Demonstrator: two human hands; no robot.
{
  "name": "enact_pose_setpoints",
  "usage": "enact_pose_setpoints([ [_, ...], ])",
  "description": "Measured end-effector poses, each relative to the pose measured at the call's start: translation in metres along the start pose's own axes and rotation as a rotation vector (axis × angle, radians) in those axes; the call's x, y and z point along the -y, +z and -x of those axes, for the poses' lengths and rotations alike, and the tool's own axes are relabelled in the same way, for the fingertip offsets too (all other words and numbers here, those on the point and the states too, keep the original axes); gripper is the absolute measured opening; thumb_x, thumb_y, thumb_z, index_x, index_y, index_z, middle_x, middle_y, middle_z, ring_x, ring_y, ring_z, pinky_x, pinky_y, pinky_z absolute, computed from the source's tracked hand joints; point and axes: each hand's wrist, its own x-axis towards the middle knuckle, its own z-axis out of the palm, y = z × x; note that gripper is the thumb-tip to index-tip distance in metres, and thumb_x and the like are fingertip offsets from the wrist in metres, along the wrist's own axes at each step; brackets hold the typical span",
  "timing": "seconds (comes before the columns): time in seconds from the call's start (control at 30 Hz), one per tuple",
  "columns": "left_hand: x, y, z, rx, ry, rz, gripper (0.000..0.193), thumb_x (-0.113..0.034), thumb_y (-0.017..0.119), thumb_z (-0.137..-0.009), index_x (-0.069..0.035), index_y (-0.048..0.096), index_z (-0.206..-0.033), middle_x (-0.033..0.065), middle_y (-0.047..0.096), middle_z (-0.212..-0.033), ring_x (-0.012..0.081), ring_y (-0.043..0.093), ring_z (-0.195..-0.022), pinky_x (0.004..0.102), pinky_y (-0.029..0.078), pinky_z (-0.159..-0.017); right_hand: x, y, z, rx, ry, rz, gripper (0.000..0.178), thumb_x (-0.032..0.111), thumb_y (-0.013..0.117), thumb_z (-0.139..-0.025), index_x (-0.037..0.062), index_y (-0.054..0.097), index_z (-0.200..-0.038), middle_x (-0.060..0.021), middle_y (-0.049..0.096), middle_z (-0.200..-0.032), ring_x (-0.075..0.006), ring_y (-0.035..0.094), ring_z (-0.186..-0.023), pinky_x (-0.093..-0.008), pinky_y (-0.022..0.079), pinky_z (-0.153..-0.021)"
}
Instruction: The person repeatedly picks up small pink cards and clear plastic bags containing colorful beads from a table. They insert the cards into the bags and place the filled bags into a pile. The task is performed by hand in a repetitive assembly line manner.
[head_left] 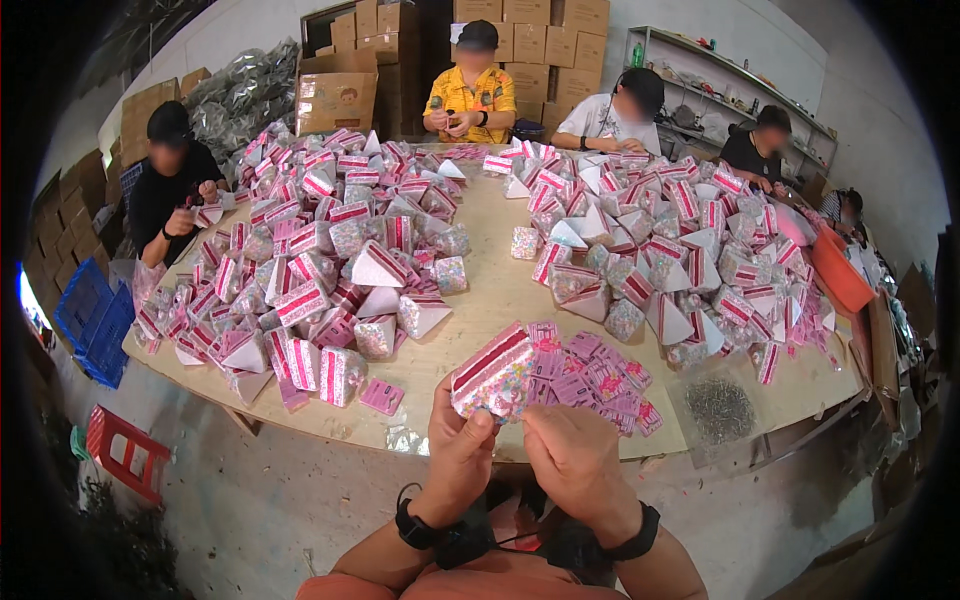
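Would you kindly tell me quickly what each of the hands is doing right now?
Left hand: closed on the wedge box.
Right hand: closed, pinching the same box's lower edge.

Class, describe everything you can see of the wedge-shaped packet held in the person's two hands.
The packet is a cake-slice wedge, seemingly clear plastic, with a white side crossed by a red stripe and a face speckled in pastel bits. It is held tilted above the table's near edge, in front of a heap of small pink cards. The left hand pinches its lower corner; the right hand has fingertips at its underside. Whether it is sealed cannot be told.
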Motion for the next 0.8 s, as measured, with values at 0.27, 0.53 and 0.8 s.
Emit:
enact_pose_setpoints([
  [0.27,0.003,0.0,0.001,0.013,0.01,0.005,0.068,-0.022,0.072,-0.081,-0.004,0.032,-0.134,0.0108,0.053,-0.122,0.0215,0.054,-0.111,0.0355,0.043,-0.098,-0.005,0.001,0.003,-0.004,0.005,0.001,0.014,0.002,0.062,-0.077,0.0016,0.06,-0.09,-0.0093,0.055,-0.065,-0.0276,0.056,-0.055,-0.0377,0.043,-0.048],
  [0.53,0.006,0.003,0.001,0.012,0.035,-0.002,0.066,-0.017,0.074,-0.08,-0.003,0.033,-0.131,0.0104,0.05,-0.124,0.02,0.051,-0.114,0.0346,0.04,-0.099,-0.007,0.0,0.005,0.009,0.007,0.021,0.012,0.003,0.062,-0.077,0.0023,0.059,-0.088,-0.0086,0.055,-0.064,-0.027,0.056,-0.054,-0.037,0.042,-0.048],
  [0.8,0.011,0.001,0.0,-0.007,0.12,-0.085,0.07,-0.02,0.076,-0.078,-0.001,0.033,-0.13,0.0109,0.049,-0.123,0.0197,0.05,-0.113,0.0343,0.04,-0.098,-0.007,0.0,0.006,0.003,0.015,0.046,0.011,0.003,0.062,-0.077,0.0025,0.059,-0.087,-0.0084,0.056,-0.065,-0.0265,0.056,-0.054,-0.037,0.043,-0.048],
])
